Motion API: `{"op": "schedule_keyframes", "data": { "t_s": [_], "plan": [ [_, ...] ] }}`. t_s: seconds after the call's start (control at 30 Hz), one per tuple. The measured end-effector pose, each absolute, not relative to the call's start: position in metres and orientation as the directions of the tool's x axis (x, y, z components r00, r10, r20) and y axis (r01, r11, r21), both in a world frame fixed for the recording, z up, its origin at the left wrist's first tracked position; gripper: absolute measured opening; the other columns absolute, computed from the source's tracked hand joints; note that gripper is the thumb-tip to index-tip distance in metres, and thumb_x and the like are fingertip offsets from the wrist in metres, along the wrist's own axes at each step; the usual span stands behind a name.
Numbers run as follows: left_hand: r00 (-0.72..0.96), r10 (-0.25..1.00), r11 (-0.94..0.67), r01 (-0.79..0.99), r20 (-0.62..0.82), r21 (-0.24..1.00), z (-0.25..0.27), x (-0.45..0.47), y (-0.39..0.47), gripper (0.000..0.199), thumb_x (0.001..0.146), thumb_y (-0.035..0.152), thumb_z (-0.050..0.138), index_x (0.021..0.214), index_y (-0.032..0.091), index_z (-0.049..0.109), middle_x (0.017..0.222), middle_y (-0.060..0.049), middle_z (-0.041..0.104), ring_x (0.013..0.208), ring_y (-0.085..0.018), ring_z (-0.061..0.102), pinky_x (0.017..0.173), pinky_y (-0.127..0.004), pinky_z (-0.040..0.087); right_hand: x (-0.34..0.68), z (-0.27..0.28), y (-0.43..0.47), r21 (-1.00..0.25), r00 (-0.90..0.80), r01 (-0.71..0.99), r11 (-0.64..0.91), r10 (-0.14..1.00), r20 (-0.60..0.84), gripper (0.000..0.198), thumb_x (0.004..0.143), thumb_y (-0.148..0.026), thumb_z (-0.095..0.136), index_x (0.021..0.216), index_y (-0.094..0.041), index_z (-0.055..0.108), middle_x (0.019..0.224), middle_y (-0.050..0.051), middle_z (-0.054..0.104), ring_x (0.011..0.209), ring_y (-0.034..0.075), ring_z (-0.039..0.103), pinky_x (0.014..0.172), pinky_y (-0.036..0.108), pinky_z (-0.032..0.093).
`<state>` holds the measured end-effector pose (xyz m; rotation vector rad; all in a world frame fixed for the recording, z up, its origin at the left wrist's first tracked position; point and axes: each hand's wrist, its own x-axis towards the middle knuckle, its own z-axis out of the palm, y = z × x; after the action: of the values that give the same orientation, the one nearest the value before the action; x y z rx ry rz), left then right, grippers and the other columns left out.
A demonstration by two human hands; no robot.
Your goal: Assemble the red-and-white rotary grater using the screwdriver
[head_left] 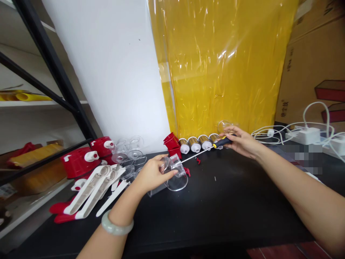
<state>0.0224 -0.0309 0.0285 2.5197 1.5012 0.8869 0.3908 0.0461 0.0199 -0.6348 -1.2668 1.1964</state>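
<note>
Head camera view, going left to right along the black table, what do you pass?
Red housings → white handles → left hand holding clear plastic part → screwdriver → right hand → white power adapter.

A clear plastic housing [176,174] is gripped by the left hand [152,174] on the black table [229,201]. A screwdriver [207,148] is held by the right hand [241,142], its tip set against the housing. White handles [93,190] are stacked at left.
</note>
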Motion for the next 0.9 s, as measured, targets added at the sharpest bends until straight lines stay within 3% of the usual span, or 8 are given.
{"op": "schedule_keyframes", "data": {
  "t_s": [0.1, 0.17, 0.27, 0.4, 0.6, 0.73, 0.8, 0.9],
  "plan": [
    [0.36, 0.824, -0.524, 0.778, 0.438, 0.346, 0.029, 0.023, -0.031, 0.052, 0.077, 0.049, 0.072, 0.05, 0.022, 0.036, 0.126, -0.013, 0.068, 0.112, -0.03, 0.067, 0.086, -0.04, 0.053, 0.39, 0.015, 0.054, -0.948, -0.028, -0.043, 0.316, 0.948, 0.317, 0.031, 0.075, -0.048, 0.077, 0.083, -0.023, 0.061, 0.058, -0.002, 0.062, 0.047, 0.015, 0.062, 0.039, 0.025, 0.049],
    [0.362, 0.821, -0.529, 0.774, 0.441, 0.349, 0.03, 0.023, -0.032, 0.051, 0.077, 0.047, 0.073, 0.05, 0.022, 0.038, 0.125, -0.013, 0.069, 0.114, -0.03, 0.066, 0.086, -0.039, 0.053, 0.388, 0.014, 0.056, -0.951, 0.01, 0.001, 0.308, 0.951, 0.308, 0.033, 0.077, -0.053, 0.074, 0.083, -0.023, 0.062, 0.057, -0.002, 0.06, 0.042, 0.014, 0.057, 0.034, 0.023, 0.043],
    [0.352, 0.822, -0.524, 0.776, 0.447, 0.352, 0.03, 0.023, -0.032, 0.05, 0.076, 0.047, 0.074, 0.05, 0.022, 0.039, 0.124, -0.013, 0.069, 0.112, -0.029, 0.067, 0.084, -0.039, 0.053, 0.386, 0.015, 0.053, -0.91, -0.074, -0.242, 0.337, 0.929, 0.364, 0.031, 0.069, -0.038, 0.082, 0.089, -0.025, 0.063, 0.086, -0.001, 0.07, 0.073, 0.017, 0.069, 0.062, 0.031, 0.06],
    [0.351, 0.828, -0.517, 0.781, 0.438, 0.352, 0.031, 0.024, -0.033, 0.053, 0.076, 0.049, 0.073, 0.049, 0.022, 0.036, 0.125, -0.013, 0.069, 0.109, -0.029, 0.068, 0.084, -0.039, 0.053, 0.391, 0.016, 0.05, -0.883, -0.171, -0.316, 0.347, 0.895, 0.413, 0.04, 0.06, -0.027, 0.089, 0.09, -0.026, 0.063, 0.097, 0.0, 0.073, 0.09, 0.017, 0.07, 0.08, 0.033, 0.059],
    [0.349, 0.834, -0.512, 0.779, 0.427, 0.362, 0.031, 0.024, -0.033, 0.053, 0.076, 0.051, 0.072, 0.051, 0.022, 0.035, 0.128, -0.014, 0.067, 0.114, -0.031, 0.067, 0.087, -0.04, 0.052, 0.391, 0.012, 0.058, -0.951, 0.008, -0.078, 0.298, 0.954, 0.299, 0.043, 0.073, -0.058, 0.077, 0.067, -0.021, 0.057, 0.046, -0.004, 0.054, 0.031, 0.007, 0.042, 0.03, 0.02, 0.032],
    [0.348, 0.83, -0.519, 0.768, 0.435, 0.375, 0.031, 0.023, -0.032, 0.051, 0.076, 0.049, 0.072, 0.051, 0.022, 0.036, 0.127, -0.014, 0.068, 0.115, -0.031, 0.066, 0.089, -0.041, 0.053, 0.385, 0.02, 0.047, -0.869, -0.081, -0.385, 0.31, 0.927, 0.366, 0.029, 0.069, -0.041, 0.082, 0.083, -0.025, 0.062, 0.082, 0.001, 0.074, 0.078, 0.02, 0.073, 0.066, 0.032, 0.06],
    [0.351, 0.832, -0.518, 0.769, 0.43, 0.374, 0.03, 0.022, -0.032, 0.051, 0.076, 0.049, 0.072, 0.052, 0.022, 0.036, 0.128, -0.014, 0.067, 0.116, -0.031, 0.066, 0.088, -0.04, 0.053, 0.384, 0.024, 0.04, -0.839, -0.16, -0.466, 0.282, 0.905, 0.393, 0.037, 0.066, -0.03, 0.084, 0.095, -0.029, 0.062, 0.101, 0.002, 0.076, 0.104, 0.024, 0.072, 0.088, 0.041, 0.059],
    [0.355, 0.833, -0.516, 0.773, 0.424, 0.368, 0.029, 0.021, -0.031, 0.052, 0.077, 0.049, 0.072, 0.053, 0.022, 0.035, 0.13, -0.014, 0.067, 0.118, -0.031, 0.065, 0.089, -0.039, 0.052, 0.384, 0.024, 0.038, -0.835, -0.15, -0.457, 0.306, 0.899, 0.411, 0.036, 0.07, -0.029, 0.083, 0.1, -0.029, 0.062, 0.106, 0.005, 0.076, 0.112, 0.023, 0.069, 0.098, 0.041, 0.055]
  ]
}}
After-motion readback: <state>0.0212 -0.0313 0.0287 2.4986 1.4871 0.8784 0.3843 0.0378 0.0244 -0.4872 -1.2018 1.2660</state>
